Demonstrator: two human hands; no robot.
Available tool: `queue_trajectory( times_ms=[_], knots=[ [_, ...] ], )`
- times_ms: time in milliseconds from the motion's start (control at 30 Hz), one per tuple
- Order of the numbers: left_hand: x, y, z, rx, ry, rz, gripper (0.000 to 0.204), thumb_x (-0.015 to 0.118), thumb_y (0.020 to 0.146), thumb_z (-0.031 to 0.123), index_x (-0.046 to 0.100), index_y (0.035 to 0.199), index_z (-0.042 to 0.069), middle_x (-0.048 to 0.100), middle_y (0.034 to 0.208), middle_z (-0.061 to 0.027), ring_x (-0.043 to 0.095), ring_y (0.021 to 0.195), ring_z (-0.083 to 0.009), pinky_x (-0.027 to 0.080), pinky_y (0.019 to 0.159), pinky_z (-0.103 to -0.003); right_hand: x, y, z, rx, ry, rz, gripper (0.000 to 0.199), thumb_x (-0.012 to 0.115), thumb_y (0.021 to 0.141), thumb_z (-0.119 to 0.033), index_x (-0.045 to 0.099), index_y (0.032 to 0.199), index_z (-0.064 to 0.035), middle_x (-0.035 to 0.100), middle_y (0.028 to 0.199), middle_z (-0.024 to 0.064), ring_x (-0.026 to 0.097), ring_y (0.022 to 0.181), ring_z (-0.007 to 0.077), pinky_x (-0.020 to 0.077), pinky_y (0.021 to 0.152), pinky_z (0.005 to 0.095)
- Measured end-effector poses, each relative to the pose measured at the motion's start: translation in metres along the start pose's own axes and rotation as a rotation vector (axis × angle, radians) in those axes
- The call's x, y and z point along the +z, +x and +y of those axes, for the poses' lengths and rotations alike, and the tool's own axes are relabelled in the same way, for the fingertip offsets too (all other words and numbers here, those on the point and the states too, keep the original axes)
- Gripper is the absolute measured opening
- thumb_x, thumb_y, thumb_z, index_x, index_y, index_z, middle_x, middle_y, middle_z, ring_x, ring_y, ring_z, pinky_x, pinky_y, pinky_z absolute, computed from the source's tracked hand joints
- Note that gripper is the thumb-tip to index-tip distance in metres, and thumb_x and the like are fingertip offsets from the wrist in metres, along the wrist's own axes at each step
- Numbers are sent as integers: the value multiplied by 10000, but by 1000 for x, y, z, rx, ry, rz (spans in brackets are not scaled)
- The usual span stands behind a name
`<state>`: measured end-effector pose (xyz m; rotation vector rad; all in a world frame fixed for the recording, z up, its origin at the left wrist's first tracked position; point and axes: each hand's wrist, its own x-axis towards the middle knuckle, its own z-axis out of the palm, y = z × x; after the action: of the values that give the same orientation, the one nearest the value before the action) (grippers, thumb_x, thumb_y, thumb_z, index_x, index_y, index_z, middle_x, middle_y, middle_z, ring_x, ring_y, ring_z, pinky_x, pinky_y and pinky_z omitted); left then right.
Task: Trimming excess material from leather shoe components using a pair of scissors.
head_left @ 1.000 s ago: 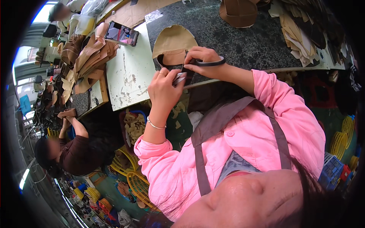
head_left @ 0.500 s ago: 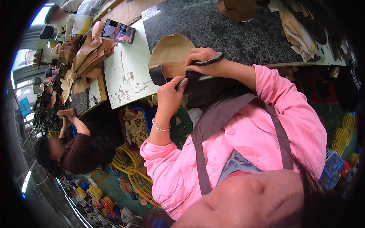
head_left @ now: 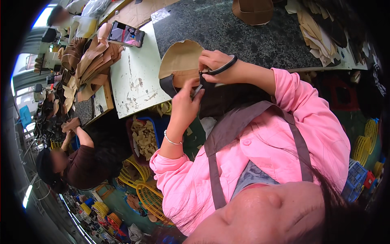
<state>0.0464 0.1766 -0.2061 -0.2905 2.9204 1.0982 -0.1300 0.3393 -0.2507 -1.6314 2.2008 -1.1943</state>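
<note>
A rounded piece of tan sheet material (head_left: 181, 57) with dark brown edge strips overhangs the table's near edge, its inner side showing. My right hand (head_left: 217, 67) is closed at the piece's right edge, with a black loop-handled tool (head_left: 228, 66), apparently scissors, held in the palm. The tool's working end is hidden. At the lower edge of the piece, my left hand (head_left: 186, 103) has its fingertips close to the dark strip. A small grey flat tool (head_left: 197, 89) sits between its thumb and fingers; its kind is not clear.
A speckled dark board (head_left: 260, 44) covers much of the white table (head_left: 134, 77). A phone (head_left: 126, 34) leans at the left, beside stacked brown pieces (head_left: 91, 61). Below are a bin of tan scraps (head_left: 145, 138) and yellow baskets (head_left: 151, 199). A co-worker (head_left: 87, 162) works at far left.
My left hand has shifted slightly down and right, its fingers loosening from the piece's edge. The piece has tilted a little. My right hand stays nearly in place.
</note>
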Motion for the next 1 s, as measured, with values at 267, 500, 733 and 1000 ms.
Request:
queue_trajectory(
  times_ms=[267, 500, 733, 1000],
  knots=[
    [-23, 34, -10, 385, 391, -31, 424, 669, 986, 88, 645, 1406, 35, 653, 1266, -172, 663, 1097, -389, 550, 937, -460, -10, 5, 6, 78, 242, -113, 170, 737, 923, -183, 691, 990, -34, 665, 1092, 145, 672, 1027, 333, 542, 935, 438],
    [-31, 50, -31, 398, 499, 196, 442, 678, 960, 60, 670, 1401, 29, 687, 1271, -167, 666, 1140, -387, 562, 973, -460, -13, 3, 9, 156, 287, -32, 154, 759, 936, -163, 687, 966, -30, 686, 1194, 143, 674, 1115, 309, 533, 981, 400],
    [-55, 40, -108, -236, -111, 390, 353, 772, 998, 295, 757, 1138, -29, 752, 838, -184, 713, 763, -288, 568, 772, -398, -5, 12, 16, 121, 351, -19, 193, 760, 941, -193, 703, 1031, -33, 710, 1190, 134, 707, 1055, 301, 556, 953, 402],
    [-143, 4, -325, -525, 41, 1110, 439, 757, 1004, 329, 749, 1204, -61, 801, 1061, -224, 768, 958, -335, 589, 872, -435, -21, 1, -11, 160, 491, 23, 140, 756, 960, -158, 703, 986, -32, 709, 1290, 137, 720, 1128, 238, 574, 996, 377]
  ],
)
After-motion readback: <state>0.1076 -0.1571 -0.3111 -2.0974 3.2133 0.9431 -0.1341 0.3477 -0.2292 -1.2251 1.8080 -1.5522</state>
